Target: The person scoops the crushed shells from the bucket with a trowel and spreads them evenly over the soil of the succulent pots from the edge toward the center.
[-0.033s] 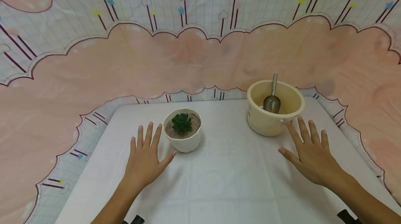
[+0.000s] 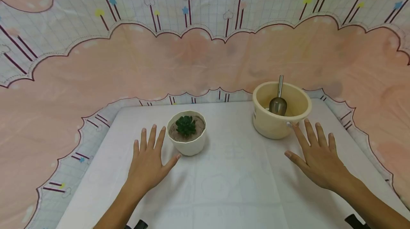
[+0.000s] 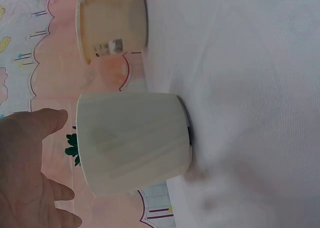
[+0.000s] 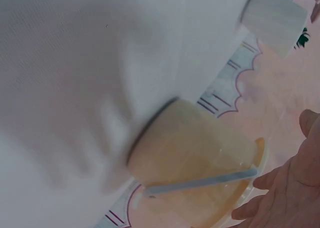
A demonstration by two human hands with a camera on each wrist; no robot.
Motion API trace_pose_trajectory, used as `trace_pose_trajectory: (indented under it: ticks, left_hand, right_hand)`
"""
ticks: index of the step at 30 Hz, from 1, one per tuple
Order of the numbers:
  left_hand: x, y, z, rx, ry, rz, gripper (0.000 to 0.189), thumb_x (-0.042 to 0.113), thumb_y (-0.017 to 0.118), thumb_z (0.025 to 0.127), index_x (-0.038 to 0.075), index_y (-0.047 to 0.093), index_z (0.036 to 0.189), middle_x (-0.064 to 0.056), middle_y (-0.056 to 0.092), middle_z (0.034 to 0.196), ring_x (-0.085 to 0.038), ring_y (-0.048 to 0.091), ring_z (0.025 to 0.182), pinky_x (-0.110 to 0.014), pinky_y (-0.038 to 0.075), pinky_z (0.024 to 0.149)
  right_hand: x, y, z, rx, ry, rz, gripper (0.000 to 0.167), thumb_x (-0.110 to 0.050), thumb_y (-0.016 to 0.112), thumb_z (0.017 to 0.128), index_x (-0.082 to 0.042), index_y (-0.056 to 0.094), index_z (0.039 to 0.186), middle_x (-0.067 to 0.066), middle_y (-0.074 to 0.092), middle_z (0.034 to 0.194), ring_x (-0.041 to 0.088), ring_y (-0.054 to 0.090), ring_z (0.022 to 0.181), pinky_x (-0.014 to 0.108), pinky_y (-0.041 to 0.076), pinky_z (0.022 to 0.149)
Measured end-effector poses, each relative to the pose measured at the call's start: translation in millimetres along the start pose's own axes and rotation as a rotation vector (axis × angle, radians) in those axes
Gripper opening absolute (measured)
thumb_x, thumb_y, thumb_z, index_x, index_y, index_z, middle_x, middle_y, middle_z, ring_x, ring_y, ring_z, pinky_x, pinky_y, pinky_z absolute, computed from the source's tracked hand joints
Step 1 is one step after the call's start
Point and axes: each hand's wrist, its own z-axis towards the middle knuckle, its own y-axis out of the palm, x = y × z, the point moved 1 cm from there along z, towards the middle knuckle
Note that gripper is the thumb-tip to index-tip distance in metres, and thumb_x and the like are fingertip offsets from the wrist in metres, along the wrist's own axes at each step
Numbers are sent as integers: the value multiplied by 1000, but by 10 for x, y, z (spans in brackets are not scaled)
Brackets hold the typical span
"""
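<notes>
My left hand is held over the table with its fingers spread and holds nothing. Its fingertips and thumb are beside a white faceted pot, which holds a small green succulent in greyish-brown soil. On the right, my right hand is spread flat in the same way, with nothing in it. Its index fingertip overlaps the rim of a cream bucket. A metal scoop leans inside that bucket, handle up. The right wrist view shows the bucket's grey carrying handle hanging down its side.
Under everything lies a white-covered table, and shadows of both hands fall on it. Behind it hangs a peach and white patterned cloth. A label is on the bucket's side.
</notes>
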Motion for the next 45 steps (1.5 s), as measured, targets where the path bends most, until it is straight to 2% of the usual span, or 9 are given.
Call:
trace_pose_trajectory:
  ticks: [9,18,24,29,34,39,45]
  left_hand:
    - [15,-8,-4,18,9,-5,97,61,65,97,9,25,168,-24,13,172,-51,3,157,-74,11,118]
    - [68,-44,-4,23,32,-10,99,60,67,96,10,22,169,-23,12,173,-49,1,157,-73,9,119]
    - [169,-67,-22,37,63,-31,100,58,69,95,8,22,168,-23,10,173,-49,0,157,-72,12,120]
    - [308,-70,-45,39,96,-68,99,57,69,96,8,22,168,-21,9,174,-45,-3,158,-69,13,121]
    - [498,-17,-40,77,154,-145,95,50,71,97,5,25,167,-23,13,173,-43,0,159,-66,15,122]
    - [737,65,-13,126,246,-240,89,44,72,99,2,29,165,-21,19,172,-44,11,158,-64,21,121]
    - [982,155,69,135,291,-388,80,40,69,101,6,34,164,-14,25,171,-37,16,159,-58,26,121]
  right_hand:
    - [-18,-34,-7,-5,7,-2,90,-53,52,108,-19,-4,170,29,-10,171,59,-12,152,76,-17,111]
    - [-11,-29,-42,19,0,10,89,-53,51,109,-18,-2,170,28,-9,171,57,-11,153,76,-16,113]
    - [-19,-49,-31,67,-25,23,88,-50,56,108,-18,4,171,33,6,170,61,5,152,78,-4,115]
    - [-45,-69,-9,89,-35,47,87,-46,63,105,-16,15,170,32,18,168,61,24,147,79,15,114]
    - [-96,-90,5,134,-35,79,81,-36,71,102,-12,29,167,30,32,164,60,40,136,80,35,100]
    - [-165,-107,38,191,-43,149,70,-24,74,100,-8,41,160,28,42,159,58,46,133,76,40,100]
    - [-229,-171,141,218,-33,211,59,-19,72,101,-1,49,152,29,50,151,54,48,133,72,41,101]
